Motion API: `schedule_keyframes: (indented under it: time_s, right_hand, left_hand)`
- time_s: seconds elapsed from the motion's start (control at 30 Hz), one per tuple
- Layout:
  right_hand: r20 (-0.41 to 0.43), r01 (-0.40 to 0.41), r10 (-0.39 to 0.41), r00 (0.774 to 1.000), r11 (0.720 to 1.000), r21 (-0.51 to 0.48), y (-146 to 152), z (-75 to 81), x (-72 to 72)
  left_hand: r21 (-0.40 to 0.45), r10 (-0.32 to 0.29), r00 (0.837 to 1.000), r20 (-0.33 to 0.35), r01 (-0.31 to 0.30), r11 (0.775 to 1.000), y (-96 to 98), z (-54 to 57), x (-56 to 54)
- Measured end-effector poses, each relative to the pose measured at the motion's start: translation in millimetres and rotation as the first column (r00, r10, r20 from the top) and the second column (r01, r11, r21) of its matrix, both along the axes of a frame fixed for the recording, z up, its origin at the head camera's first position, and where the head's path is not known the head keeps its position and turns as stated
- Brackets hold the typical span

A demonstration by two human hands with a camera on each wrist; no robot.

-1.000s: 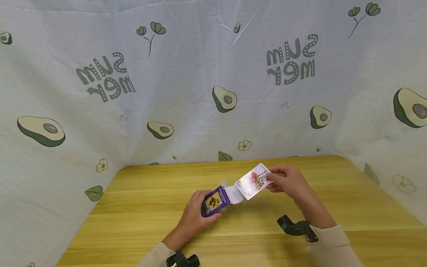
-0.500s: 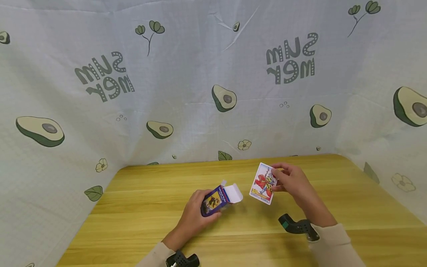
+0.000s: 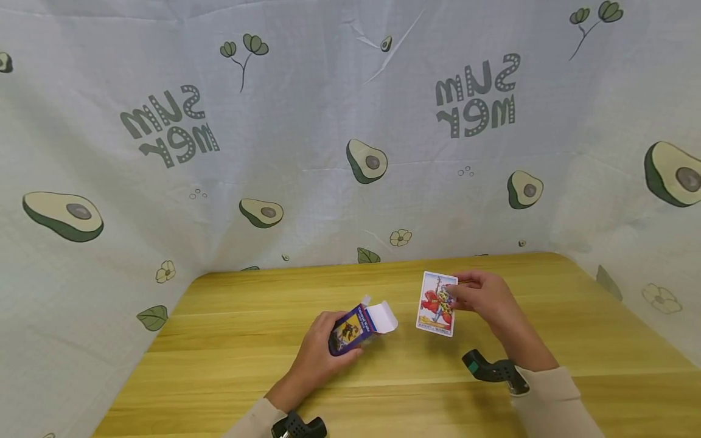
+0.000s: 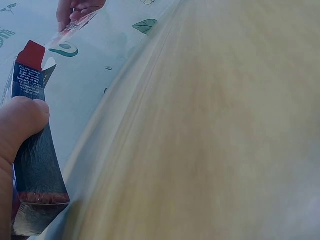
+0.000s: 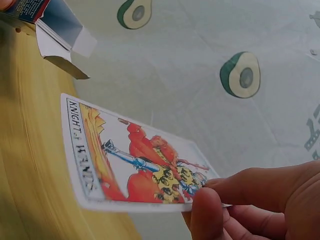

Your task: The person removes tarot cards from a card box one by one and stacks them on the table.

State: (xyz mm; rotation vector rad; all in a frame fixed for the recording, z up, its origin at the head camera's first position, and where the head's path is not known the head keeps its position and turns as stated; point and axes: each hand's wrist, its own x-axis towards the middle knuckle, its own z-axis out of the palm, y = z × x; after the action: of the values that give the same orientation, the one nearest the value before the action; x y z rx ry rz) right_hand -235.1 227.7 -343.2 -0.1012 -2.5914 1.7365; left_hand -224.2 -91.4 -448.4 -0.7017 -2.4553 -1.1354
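Right hand (image 3: 483,296) pinches Knight of Wands card (image 3: 435,307) by its edge, picture side showing, over wooden table (image 3: 235,347); left hand (image 3: 320,348) grips purple box (image 3: 349,332), flap (image 3: 383,317) raised, apart from card.

on my end i'm seeing a smooth paper card (image 3: 435,307), slightly shiny cardboard box (image 3: 348,331), smooth wood-grain bench (image 3: 246,328), plus a backdrop (image 3: 306,134) that's matt creased cloth tbh.
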Motion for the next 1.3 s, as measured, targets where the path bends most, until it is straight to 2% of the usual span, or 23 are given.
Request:
schedule_keyframes:
  time_s: [0.27,0.73,1.0,1.3]
  right_hand:
    - [0.004,0.047,-0.047,0.999,0.994,0.098,6,-7.5,-3.6]
    - [0.116,0.043,-0.050,0.992,0.997,0.061,24,-28.2,-13.4]
    - [0.150,0.042,-0.054,0.987,0.996,0.078,29,-41.5,-17.7]
    - [0.133,0.010,-0.035,0.990,0.982,0.188,36,-57.3,-22.2]
  left_hand:
    - [-0.008,0.001,1.000,0.017,-0.001,1.000,-0.6,-1.2,-1.6]
    - [-0.002,0.002,1.000,0.024,-0.002,1.000,-0.1,-0.7,-0.6]
    - [-0.009,0.000,1.000,0.022,0.001,1.000,-0.3,0.2,0.0]
    - [-0.015,0.008,0.999,0.044,-0.008,1.000,-0.1,-0.1,0.3]
